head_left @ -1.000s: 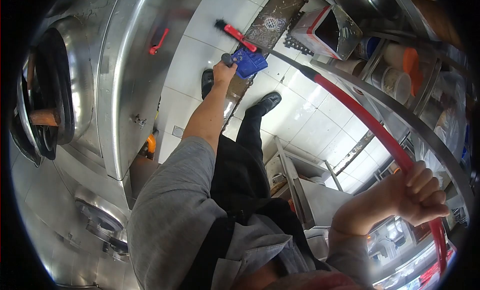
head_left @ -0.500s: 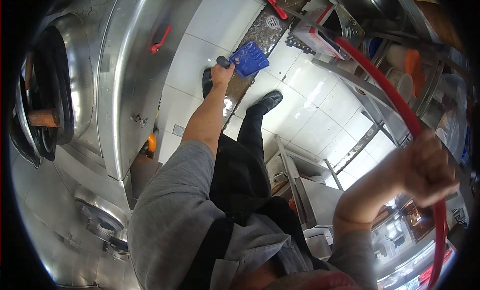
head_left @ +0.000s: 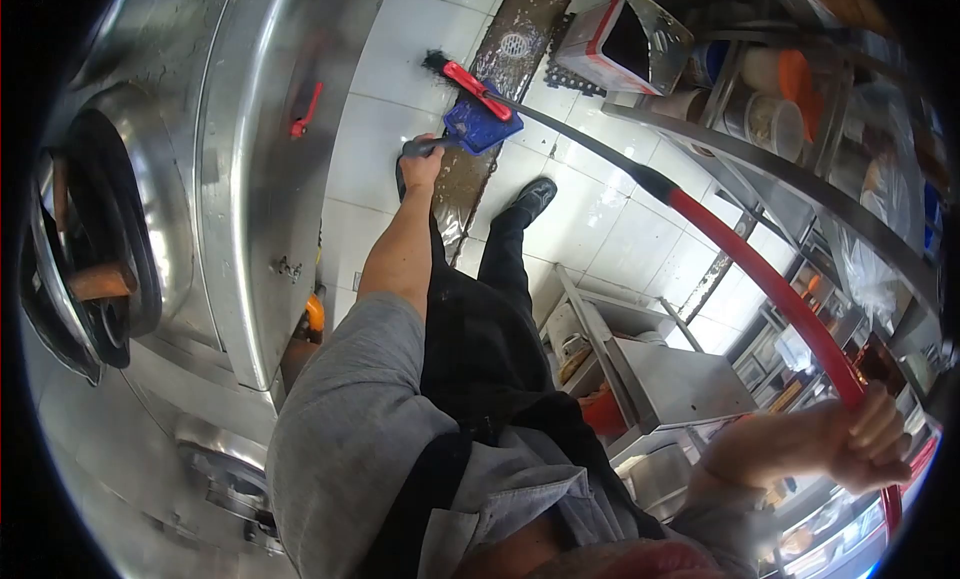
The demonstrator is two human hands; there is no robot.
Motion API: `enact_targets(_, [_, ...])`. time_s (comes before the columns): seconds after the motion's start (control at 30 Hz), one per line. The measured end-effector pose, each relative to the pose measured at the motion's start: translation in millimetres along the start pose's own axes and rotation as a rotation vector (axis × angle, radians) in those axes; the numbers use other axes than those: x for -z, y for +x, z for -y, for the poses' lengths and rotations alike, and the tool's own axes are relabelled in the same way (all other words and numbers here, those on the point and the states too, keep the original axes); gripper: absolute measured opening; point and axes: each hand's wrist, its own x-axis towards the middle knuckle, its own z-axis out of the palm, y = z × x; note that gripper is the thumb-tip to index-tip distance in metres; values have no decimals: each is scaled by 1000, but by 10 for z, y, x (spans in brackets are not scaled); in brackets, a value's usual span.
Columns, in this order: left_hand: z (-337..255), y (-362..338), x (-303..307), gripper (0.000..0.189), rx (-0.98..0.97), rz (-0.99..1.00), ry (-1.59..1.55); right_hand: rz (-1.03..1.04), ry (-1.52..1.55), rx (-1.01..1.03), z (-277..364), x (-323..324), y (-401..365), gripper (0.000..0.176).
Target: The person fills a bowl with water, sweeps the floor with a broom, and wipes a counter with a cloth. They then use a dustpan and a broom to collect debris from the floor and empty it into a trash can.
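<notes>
Well, starting at the left, a tall steel cabinet (head_left: 250, 179) with a small red lever (head_left: 303, 111) stands at nine o'clock from the person's left hand (head_left: 420, 167). That hand is closed in a fist round the grey handle (head_left: 410, 149) of a blue dustpan (head_left: 480, 127). The pan sticks out past the knuckles toward two o'clock, its blade down over a dark, wet strip of floor between the white tiles (head_left: 400, 59). It is bright blue plastic, flat and squarish.

Across its far edge lies the broom head (head_left: 472, 82), red-backed with black bristles at its eleven o'clock end. I cannot tell whether it touches the pan or sits just above it. A round floor drain (head_left: 515, 45) lies at one o'clock from the pan.

From the head the broom handle (head_left: 770, 284) runs toward five o'clock, dark first and then red, to the right hand (head_left: 868, 444). The fingers (head_left: 885, 419) are curled tight round it near the top end. Steel shelves (head_left: 790, 179) of tubs stand behind the handle.
</notes>
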Motion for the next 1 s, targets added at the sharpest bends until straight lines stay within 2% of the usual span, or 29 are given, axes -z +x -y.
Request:
enact_targets(0.07, [-60,-13,110,25,24,98,-206,-210,-32,34,548,191,-31,43])
enact_targets(0.17, [-296,6,308,24,-22,167,-346,-319,-181,152,1391,526,-223,41])
enact_targets(0.27, [-575,150,510,25,-59,257,-304,-439,-197,168,2084,662,-586,43])
enact_targets(0.37, [-1063,165,841,25,-146,298,-243,-624,-370,208,2279,781,-973,49])
enact_targets(0.43, [-1392,170,1033,26,-170,314,-198,-650,-486,217,2167,994,-1198,50])
enact_targets(0.47, [-1545,176,1128,26,-201,331,-196,-753,-597,216,1943,880,-1150,54])
enact_targets(0.53, [-1840,187,1278,26,-207,346,-198,-825,-565,281,1575,960,-1144,47])
enact_targets(0.57, [-1989,119,1371,27,-204,340,-181,-927,-569,289,1418,952,-1117,50])
enact_targets(0.6, [-2029,91,1452,27,-213,339,-172,-826,-573,282,1342,1082,-1167,51])
enact_targets(0.63, [-2078,111,1509,27,-217,368,-176,-864,-563,230,1260,1149,-1194,49])
enact_targets(0.7, [-2263,97,1575,28,-240,393,-176,-902,-534,281,1091,1316,-1222,47])
enact_targets(0.77, [-2391,-62,1654,30,-104,413,-359,-984,-595,271,938,1377,-1183,45])
enact_targets(0.8, [-2445,-126,1687,30,-78,390,-344,-1063,-636,224,858,1365,-1115,44])
enact_targets(0.83, [-2426,-151,1713,30,-85,388,-347,-954,-645,208,790,1417,-1117,43])
enact_targets(1.0, [-1995,-150,1660,32,65,287,-365,-831,-722,236,172,1514,-1085,39])
